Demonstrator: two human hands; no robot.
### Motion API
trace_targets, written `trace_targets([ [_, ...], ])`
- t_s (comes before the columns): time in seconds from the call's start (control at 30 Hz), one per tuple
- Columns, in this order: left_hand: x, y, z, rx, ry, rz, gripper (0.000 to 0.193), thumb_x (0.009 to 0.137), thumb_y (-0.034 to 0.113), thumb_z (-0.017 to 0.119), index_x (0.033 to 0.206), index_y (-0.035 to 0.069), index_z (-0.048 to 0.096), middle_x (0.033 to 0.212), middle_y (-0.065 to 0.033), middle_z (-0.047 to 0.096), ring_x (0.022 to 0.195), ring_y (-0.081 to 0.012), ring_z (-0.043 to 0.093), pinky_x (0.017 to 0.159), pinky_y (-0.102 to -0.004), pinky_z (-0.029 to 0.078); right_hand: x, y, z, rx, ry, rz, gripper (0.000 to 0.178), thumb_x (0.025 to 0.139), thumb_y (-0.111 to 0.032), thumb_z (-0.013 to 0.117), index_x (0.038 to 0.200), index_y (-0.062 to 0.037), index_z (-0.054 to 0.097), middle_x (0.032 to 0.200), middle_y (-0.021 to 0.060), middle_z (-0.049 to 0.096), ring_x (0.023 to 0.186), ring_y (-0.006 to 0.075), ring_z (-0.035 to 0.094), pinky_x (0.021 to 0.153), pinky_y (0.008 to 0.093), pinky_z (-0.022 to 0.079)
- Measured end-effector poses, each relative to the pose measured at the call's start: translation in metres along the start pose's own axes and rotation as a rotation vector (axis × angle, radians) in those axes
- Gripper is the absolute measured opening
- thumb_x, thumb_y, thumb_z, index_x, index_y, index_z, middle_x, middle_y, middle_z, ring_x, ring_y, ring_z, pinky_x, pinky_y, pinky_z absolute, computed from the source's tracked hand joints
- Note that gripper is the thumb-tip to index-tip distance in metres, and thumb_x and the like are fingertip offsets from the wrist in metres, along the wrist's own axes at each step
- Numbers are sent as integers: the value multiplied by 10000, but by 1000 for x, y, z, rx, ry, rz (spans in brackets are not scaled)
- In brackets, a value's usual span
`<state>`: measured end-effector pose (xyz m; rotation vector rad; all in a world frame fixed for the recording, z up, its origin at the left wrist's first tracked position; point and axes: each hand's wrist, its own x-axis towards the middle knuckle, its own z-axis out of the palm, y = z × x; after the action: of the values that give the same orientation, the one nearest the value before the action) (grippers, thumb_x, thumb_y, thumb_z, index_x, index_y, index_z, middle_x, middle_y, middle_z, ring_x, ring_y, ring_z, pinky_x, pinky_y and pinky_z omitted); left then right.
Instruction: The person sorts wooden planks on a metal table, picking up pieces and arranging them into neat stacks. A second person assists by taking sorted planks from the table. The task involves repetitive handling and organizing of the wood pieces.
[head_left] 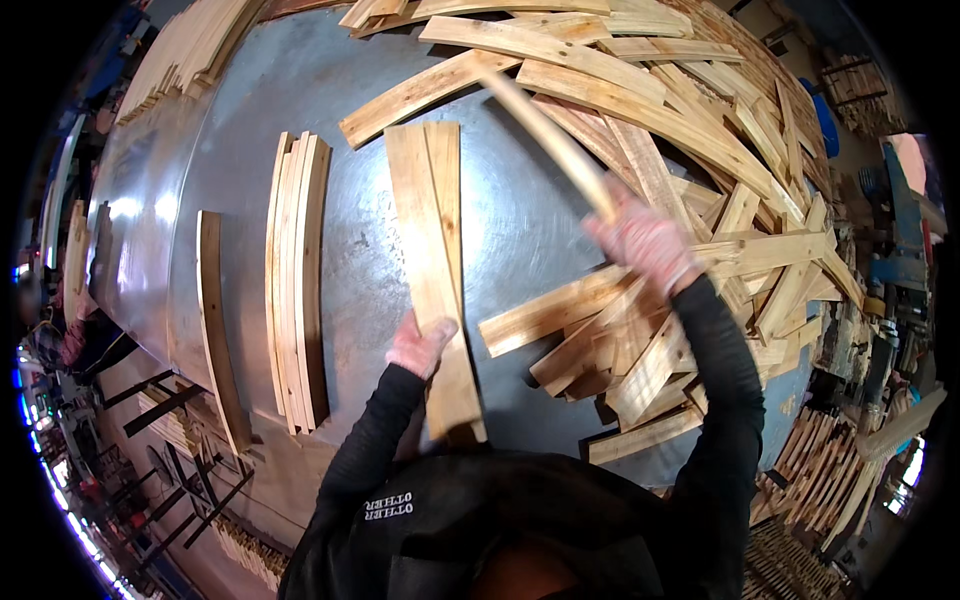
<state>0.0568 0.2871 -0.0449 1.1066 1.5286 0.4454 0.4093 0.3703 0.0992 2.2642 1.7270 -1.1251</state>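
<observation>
The front board (433,250) is serving as the landmark: its long axis is running up the view, with the far end leaning slightly left. A rear board (447,165) is showing along its right edge, the 2 fanning apart toward the far end.

The left hand (422,347) is clasping the front board at the left edge, toward its near end. The thumb is pressing across the board's face and pointing right, while the fingers are passing out of sight behind it; whether they are also catching the rear board, I cannot tell. Most of the front board is stretching beyond this grip, with only a shorter part reaching back on the near side.

The right hand (645,240) is standing well apart, to the right of the front board, closing around the near end of a slat (545,135). Blur is hiding how tightly the fingers are wrapping. The slat is slanting up and left from that grip, its tip lying beyond the front board's far end and a little to its right, so the 2 long axes are standing at an angle. The left hand is being the nearer to the front board.

A loose pile (740,215) is spreading to the front board's right; a row of stacked boards (300,290) is lying to its left.
</observation>
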Motion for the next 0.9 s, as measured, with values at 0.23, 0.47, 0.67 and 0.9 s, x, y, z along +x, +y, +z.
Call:
trace_targets([
  [0.23,19,17,30,-635,-267,-23,516,888,247,709,1286,-6,502,1155,-74,623,1013,-164,575,899,-301,466,-56,-93,93,-76,-374,-438,635,902,-478,531,1249,50,471,924,251,646,871,368,661,768,421,535],
  [0.47,15,25,15,-435,-188,-14,617,828,294,766,1288,-13,493,1181,-110,629,1081,-166,584,933,-318,477,188,-33,-70,-395,610,-137,800,807,-559,641,1408,-74,436,1423,208,472,1319,342,451,1087,384,358],
  [0.67,16,-1,29,-358,-127,-2,556,843,167,738,1310,25,470,1158,-52,618,1018,-146,582,880,-295,486,240,17,-60,-501,550,17,959,755,-712,591,1442,-74,390,1421,182,483,1316,332,457,1068,439,370],
  [0.9,13,16,29,-475,-120,-19,588,841,173,750,1311,-5,445,1177,-82,625,1036,-158,593,912,-307,484,80,-28,-9,-574,873,-461,782,756,-684,628,1262,-91,568,998,134,648,887,304,638,769,446,505],
])
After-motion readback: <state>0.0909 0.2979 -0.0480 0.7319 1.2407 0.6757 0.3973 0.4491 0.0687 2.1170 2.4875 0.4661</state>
